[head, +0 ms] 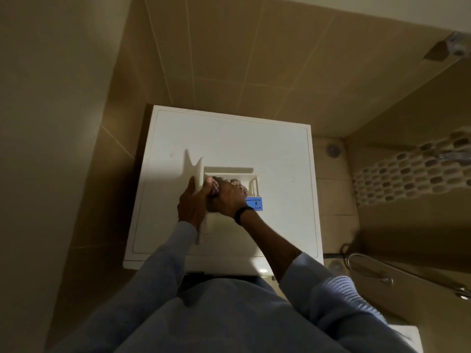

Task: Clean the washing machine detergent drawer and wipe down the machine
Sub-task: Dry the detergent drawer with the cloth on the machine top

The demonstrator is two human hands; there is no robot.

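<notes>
The white washing machine [229, 138] is seen from above, in a tiled corner. The white detergent drawer [254, 183] lies on the machine's lid, with a blue insert [254, 203] at its right side. My left hand [191, 202] grips the drawer's front panel [198, 171], which stands up at the drawer's left end. My right hand [226, 197], with a dark band on the wrist, holds a patterned cloth [239, 186] down inside the drawer's compartment. Most of the cloth is hidden by my fingers.
Beige tiled walls close in behind and to the left of the machine. To its right there are a floor strip with a round drain [332, 150], a mosaic tile band [413, 171] and metal fittings [369, 268] at the lower right.
</notes>
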